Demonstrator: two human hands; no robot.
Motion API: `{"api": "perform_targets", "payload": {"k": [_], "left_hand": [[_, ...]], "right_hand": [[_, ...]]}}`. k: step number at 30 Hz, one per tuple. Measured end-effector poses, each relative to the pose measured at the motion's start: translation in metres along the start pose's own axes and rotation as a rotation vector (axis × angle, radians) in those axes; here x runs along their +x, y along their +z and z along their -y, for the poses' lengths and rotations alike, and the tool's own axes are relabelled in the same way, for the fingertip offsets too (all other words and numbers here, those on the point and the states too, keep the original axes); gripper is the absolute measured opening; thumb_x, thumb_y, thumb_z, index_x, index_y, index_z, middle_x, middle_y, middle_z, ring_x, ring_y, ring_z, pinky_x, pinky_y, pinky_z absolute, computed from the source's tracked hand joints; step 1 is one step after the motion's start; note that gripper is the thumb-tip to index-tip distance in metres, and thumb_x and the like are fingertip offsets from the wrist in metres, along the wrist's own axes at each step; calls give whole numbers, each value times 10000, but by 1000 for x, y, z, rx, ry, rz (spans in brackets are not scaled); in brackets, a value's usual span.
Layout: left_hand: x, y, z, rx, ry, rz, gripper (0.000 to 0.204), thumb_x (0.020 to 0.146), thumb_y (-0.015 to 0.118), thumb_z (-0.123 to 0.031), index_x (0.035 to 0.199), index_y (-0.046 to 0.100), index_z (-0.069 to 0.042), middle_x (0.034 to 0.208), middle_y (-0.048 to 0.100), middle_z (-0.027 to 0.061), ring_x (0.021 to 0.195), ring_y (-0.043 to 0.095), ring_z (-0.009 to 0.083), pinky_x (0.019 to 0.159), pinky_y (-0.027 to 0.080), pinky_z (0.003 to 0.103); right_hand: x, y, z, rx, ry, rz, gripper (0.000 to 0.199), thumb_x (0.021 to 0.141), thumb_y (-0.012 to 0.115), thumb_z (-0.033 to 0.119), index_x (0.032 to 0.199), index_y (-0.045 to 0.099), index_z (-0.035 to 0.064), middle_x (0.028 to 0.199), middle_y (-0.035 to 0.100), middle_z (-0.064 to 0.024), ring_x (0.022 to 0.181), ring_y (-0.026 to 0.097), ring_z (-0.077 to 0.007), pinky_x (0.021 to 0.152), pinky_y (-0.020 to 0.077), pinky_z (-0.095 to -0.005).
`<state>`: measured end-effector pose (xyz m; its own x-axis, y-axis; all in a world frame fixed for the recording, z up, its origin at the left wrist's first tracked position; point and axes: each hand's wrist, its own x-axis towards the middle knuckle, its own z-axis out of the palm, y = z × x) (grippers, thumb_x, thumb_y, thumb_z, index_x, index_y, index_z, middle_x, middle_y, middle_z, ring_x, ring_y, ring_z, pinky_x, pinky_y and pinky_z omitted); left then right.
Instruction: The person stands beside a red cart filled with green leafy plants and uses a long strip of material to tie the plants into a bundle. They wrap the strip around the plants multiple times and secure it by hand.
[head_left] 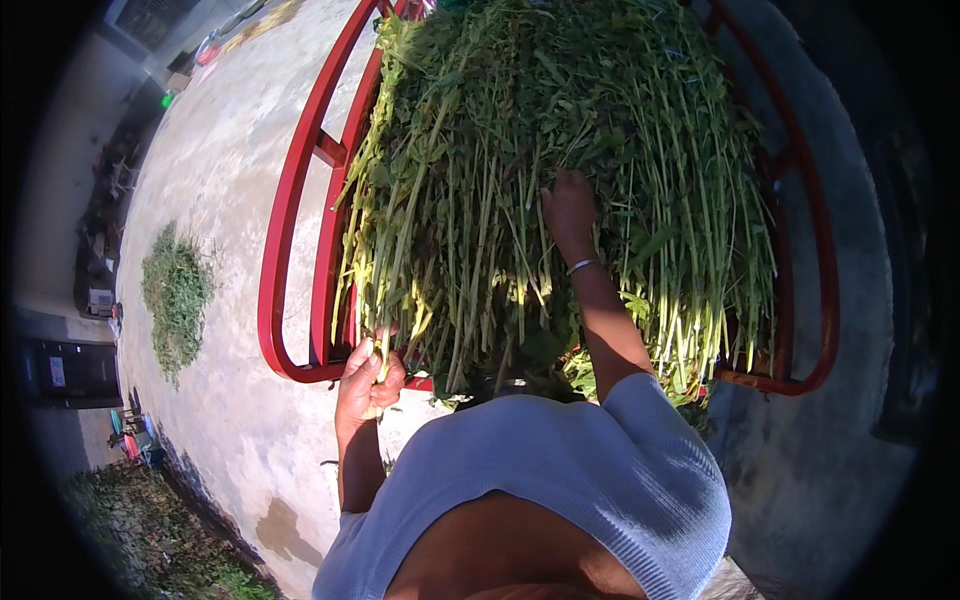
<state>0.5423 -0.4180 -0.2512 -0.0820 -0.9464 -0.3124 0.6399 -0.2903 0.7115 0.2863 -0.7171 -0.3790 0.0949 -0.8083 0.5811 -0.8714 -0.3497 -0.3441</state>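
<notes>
A thick layer of cut green plants (pixel 480 200), long pale stalks with leafy tops, lies in front of me on a red metal frame. The stalks' bare ends point toward my body. At the near left corner my left hand (pixel 370 382) is closed around the lower ends of a few stalks (pixel 384 345). Farther in, right of the middle, my right hand (pixel 572 212), with a bracelet at the wrist, rests among the leaves. Its fingers look curled in, and their tips and anything between them are hidden by the foliage.
Red tubular rails (pixel 290 220) curve along both sides of the plants. A small heap of greenery (pixel 177 295) lies on the concrete floor (pixel 240 190) at the left. More leafy plants (pixel 160 530) and a dark box (pixel 72 372) are at the far left.
</notes>
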Motion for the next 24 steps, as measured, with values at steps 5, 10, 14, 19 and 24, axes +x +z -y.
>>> {"api": "perform_targets", "payload": {"k": [5,10,14,19,24], "left_hand": [[2,-8,7,-43,53,1,502,918,515,-259,1353,329,-91,635,452,57,402,264,25,344,191,160],[1,-14,13,-91,78,32,482,919,511,-273,1349,348,-126,657,458,62,403,271,32,342,191,158],[21,-41,34,-157,30,20,413,951,442,-252,1345,363,-156,733,478,53,453,310,48,361,226,162],[33,-39,60,-78,-99,-53,428,931,472,-192,1332,354,-105,866,568,86,594,477,100,470,377,200],[25,-58,58,4,-191,-2,358,947,451,-234,1277,399,-106,979,586,129,713,562,168,559,489,309]], "right_hand": [[-8,10,67,296,153,447,465,783,656,300,1065,527,-47,1000,543,-223,857,568,-369,737,480,-460],[-23,41,92,204,340,405,415,714,681,208,946,532,-102,866,570,-232,775,592,-371,667,510,-456],[-8,63,78,248,406,535,186,671,679,145,706,604,-21,730,578,-200,616,595,-363,532,516,-417],[11,71,65,293,499,709,247,694,704,219,704,619,-13,653,597,-169,568,596,-312,526,484,-455],[29,71,40,927,921,766,243,751,641,193,622,585,-5,620,567,-135,560,572,-269,547,468,-426]]}}
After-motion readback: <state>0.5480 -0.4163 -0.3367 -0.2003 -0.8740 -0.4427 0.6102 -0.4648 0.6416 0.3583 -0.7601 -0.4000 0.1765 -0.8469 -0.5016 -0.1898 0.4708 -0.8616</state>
